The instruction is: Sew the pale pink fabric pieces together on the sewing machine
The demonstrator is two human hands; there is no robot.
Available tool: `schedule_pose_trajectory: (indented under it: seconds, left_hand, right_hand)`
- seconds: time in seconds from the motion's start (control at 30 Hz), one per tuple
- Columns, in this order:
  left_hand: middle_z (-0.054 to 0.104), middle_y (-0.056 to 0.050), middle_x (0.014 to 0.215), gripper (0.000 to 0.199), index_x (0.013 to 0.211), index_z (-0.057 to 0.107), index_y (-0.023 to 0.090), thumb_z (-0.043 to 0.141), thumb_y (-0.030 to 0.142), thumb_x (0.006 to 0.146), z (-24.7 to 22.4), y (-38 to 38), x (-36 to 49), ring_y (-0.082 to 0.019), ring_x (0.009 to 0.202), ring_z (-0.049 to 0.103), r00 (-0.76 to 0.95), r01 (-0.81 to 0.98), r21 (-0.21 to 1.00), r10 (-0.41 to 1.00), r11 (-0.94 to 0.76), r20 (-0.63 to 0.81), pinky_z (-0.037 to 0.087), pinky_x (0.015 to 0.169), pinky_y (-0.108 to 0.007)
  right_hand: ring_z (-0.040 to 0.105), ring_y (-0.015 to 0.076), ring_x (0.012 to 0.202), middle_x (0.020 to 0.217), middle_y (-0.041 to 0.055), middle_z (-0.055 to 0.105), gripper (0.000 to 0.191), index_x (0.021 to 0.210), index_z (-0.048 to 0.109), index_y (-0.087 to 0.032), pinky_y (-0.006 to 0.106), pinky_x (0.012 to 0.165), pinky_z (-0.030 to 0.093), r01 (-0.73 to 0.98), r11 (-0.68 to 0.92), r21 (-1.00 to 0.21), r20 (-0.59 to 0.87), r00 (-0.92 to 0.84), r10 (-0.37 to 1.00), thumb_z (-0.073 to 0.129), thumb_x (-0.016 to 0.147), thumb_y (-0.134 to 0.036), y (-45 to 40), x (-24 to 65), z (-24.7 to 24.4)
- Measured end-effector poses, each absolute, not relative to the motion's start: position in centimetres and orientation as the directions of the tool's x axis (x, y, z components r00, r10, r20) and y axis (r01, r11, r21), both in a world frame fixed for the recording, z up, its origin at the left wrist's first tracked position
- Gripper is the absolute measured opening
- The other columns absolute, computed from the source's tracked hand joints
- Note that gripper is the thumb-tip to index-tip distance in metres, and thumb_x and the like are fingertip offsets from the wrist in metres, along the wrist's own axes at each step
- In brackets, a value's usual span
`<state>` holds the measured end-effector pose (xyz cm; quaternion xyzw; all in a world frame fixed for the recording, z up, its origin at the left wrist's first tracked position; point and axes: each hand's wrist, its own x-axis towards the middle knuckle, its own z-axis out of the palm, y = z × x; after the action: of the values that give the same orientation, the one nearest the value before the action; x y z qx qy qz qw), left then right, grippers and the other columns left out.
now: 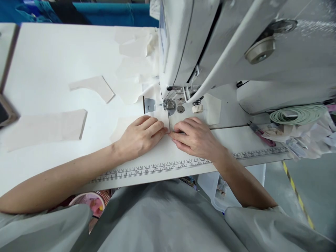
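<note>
Just in front of the needle area of a white sewing machine, both hands pinch a thin white fabric piece. My left hand is closed, its thumb and forefinger on the fabric's near edge. Close beside it, almost touching, my right hand grips the same edge with its fingertips. From there the fabric runs up to the presser foot. White on white, its full outline is hard to make out, and the hands cover part of it.
Cut pale fabric pieces lie on the left of the table, with more stacked beside the machine head. A printed ruler strip follows the front edge. At right are pink-handled snips and a coil of pale green tape. Below stands a clear bin.
</note>
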<state>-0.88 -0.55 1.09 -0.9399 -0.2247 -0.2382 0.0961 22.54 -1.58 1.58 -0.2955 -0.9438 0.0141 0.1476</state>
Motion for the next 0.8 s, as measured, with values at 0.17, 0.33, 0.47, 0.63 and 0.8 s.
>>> schedule_pose_trajectory:
  seconds: [0.17, 0.33, 0.47, 0.63, 0.8]
  left_hand:
    - [0.069, -0.007, 0.097, 0.017, 0.1, 0.067, 0.016, 0.052, 0.011, 0.095, 1.05, -0.53, -0.94, -0.019, 0.085, 0.062, 0.79, 0.473, -0.036, 0.406, -0.88, 0.459, 0.053, 0.076, -0.037]
    - [0.069, -0.007, 0.099, 0.019, 0.104, 0.066, 0.019, 0.051, 0.012, 0.095, 0.91, -0.55, -1.04, -0.019, 0.087, 0.063, 0.783, 0.49, 0.012, 0.447, -0.871, 0.433, 0.054, 0.078, -0.038]
    - [0.069, -0.005, 0.098, 0.019, 0.101, 0.066, 0.019, 0.05, 0.012, 0.096, 1.04, -0.51, -1.01, -0.018, 0.084, 0.062, 0.793, 0.495, -0.033, 0.436, -0.868, 0.426, 0.053, 0.078, -0.036]
    - [0.07, -0.006, 0.096, 0.017, 0.102, 0.066, 0.017, 0.051, 0.012, 0.095, 1.07, -0.43, -0.93, -0.018, 0.084, 0.061, 0.789, 0.487, -0.068, 0.405, -0.871, 0.462, 0.051, 0.074, -0.034]
    - [0.07, -0.006, 0.098, 0.017, 0.103, 0.067, 0.018, 0.053, 0.017, 0.095, 0.67, -0.36, -0.93, -0.019, 0.087, 0.06, 0.753, 0.514, 0.026, 0.466, -0.857, 0.466, 0.049, 0.07, -0.033]
  right_hand:
    - [0.05, 0.0167, 0.083, 0.089, 0.0037, 0.062, 0.022, 0.104, 0.069, -0.02, 0.034, 0.081, 0.038, 0.55, 0.827, -0.114, 0.269, -0.785, 0.559, 0.048, 0.097, -0.021, -1.57, 22.55, 1.6]
    - [0.05, 0.0166, 0.083, 0.089, 0.0034, 0.061, 0.02, 0.103, 0.069, -0.02, 0.034, 0.081, 0.038, 0.554, 0.824, -0.122, 0.262, -0.782, 0.565, 0.049, 0.096, -0.02, -1.59, 22.54, 1.62]
    - [0.05, 0.0164, 0.082, 0.088, 0.0033, 0.062, 0.02, 0.102, 0.069, -0.02, 0.034, 0.081, 0.038, 0.555, 0.824, -0.116, 0.266, -0.782, 0.564, 0.049, 0.096, -0.02, -1.6, 22.5, 1.65]
    - [0.05, 0.0161, 0.082, 0.087, 0.0033, 0.062, 0.022, 0.101, 0.069, -0.019, 0.034, 0.08, 0.038, 0.555, 0.826, -0.098, 0.273, -0.783, 0.559, 0.047, 0.097, -0.021, -1.6, 22.46, 1.63]
    - [0.05, 0.0164, 0.082, 0.088, 0.0033, 0.062, 0.02, 0.1, 0.068, -0.02, 0.034, 0.081, 0.038, 0.555, 0.825, -0.107, 0.277, -0.78, 0.561, 0.048, 0.096, -0.02, -1.6, 22.47, 1.57]
